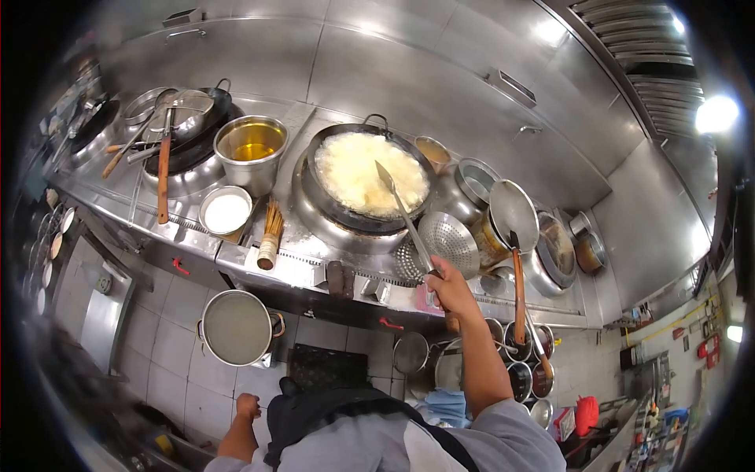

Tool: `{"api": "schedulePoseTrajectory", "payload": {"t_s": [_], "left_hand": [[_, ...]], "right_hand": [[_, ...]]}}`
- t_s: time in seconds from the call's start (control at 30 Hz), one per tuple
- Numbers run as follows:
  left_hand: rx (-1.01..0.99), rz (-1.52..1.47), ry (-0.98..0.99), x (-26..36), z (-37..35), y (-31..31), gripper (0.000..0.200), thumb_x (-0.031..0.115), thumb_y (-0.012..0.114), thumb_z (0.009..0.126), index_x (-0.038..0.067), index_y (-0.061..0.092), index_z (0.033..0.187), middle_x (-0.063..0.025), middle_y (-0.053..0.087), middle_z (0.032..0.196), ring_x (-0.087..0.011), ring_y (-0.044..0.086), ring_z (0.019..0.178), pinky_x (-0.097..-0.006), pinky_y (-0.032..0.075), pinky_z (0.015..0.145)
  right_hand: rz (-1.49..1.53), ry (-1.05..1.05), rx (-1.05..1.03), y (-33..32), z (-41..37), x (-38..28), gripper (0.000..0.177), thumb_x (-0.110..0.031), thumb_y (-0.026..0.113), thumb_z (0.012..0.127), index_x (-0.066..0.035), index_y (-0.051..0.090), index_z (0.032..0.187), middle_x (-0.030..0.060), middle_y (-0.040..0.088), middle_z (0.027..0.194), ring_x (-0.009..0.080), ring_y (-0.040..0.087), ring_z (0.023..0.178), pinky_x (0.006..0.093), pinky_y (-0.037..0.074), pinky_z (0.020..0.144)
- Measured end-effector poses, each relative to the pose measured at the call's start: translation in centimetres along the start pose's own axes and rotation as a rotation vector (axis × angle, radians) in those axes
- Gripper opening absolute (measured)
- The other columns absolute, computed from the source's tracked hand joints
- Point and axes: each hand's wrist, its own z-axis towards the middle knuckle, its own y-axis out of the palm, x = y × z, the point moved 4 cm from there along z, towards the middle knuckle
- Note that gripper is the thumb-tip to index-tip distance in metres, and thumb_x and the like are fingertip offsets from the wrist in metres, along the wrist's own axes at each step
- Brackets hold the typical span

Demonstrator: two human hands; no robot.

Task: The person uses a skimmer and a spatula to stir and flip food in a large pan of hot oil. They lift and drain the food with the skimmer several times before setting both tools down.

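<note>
My right hand [450, 288] is closed round the handle of a long metal wok spatula [405, 216]. The spatula's blade reaches over a large black wok [322, 197], its tip at the pale, foaming contents [362, 169]. Beneath the spatula's shaft, beside the wok, lies a perforated strainer [448, 242]. Low in the view, beside my body, my left hand [248, 405] hangs with its fingers curled in and nothing visible in it. A round pot of cloudy liquid [236, 326] stands on the floor side, beyond that hand.
Left of the wok are a metal pot of yellow oil [250, 149], a bowl of white contents [226, 211] and a bamboo brush [269, 236]. A wooden-handled sieve [514, 216] and several pots stand to the right. Stacked pans [519, 377] sit below the counter edge.
</note>
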Motion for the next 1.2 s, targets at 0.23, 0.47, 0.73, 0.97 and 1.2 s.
{"api": "schedulePoseTrajectory", "payload": {"t_s": [0.23,0.47,0.73,0.97,1.2], "left_hand": [[-0.118,0.591,0.310,-4.3,-4.1,2.2,0.013,0.009,0.055,0.081,-0.001,0.060,0.089,-0.0165,0.061,0.067,-0.0269,0.062,0.050,-0.0382,0.053,0.042],[-0.054,1.151,0.927,-4.5,-7.3,5.6,0.012,0.011,0.057,0.078,0.000,0.061,0.080,-0.0176,0.059,0.065,-0.0286,0.062,0.058,-0.0396,0.049,0.044],[0.097,-0.303,-0.060,-6.1,-6.8,5.1,0.030,0.008,0.053,0.079,0.000,0.049,0.108,-0.0165,0.057,0.073,-0.0259,0.056,0.050,-0.0390,0.047,0.040],[0.103,-0.286,-0.042,-5.5,-6.6,4.1,0.023,0.008,0.052,0.081,-0.001,0.052,0.102,-0.0167,0.055,0.068,-0.0257,0.053,0.047,-0.0387,0.045,0.038],[0.094,-0.337,-0.041,-4.8,-5.0,2.1,0.021,0.006,0.051,0.080,0.000,0.051,0.101,-0.0171,0.055,0.066,-0.0255,0.051,0.044,-0.0382,0.044,0.036]], "right_hand": [[0.319,0.120,-0.142,0.5,3.1,-0.2,0.047,-0.012,0.053,0.086,-0.009,0.036,0.130,0.0031,0.051,0.066,0.0107,0.045,0.040,0.0246,0.033,0.034],[0.574,0.219,-0.270,2.6,8.5,0.9,0.052,-0.015,0.054,0.088,-0.010,0.030,0.134,0.0034,0.051,0.064,0.0120,0.044,0.038,0.0252,0.033,0.031],[0.429,0.189,-0.322,-0.8,5.6,-1.1,0.048,-0.012,0.054,0.086,-0.008,0.036,0.130,0.0031,0.050,0.064,0.0110,0.044,0.039,0.0251,0.033,0.031],[0.333,0.065,-0.215,1.8,11.6,-3.7,0.036,-0.011,0.054,0.086,-0.008,0.041,0.119,0.0034,0.049,0.062,0.0122,0.045,0.041,0.0268,0.033,0.033],[0.867,0.252,-0.233,5.9,15.6,-3.6,0.029,-0.014,0.053,0.088,-0.014,0.042,0.114,0.0024,0.050,0.064,0.0114,0.045,0.044,0.0260,0.035,0.035]]}}
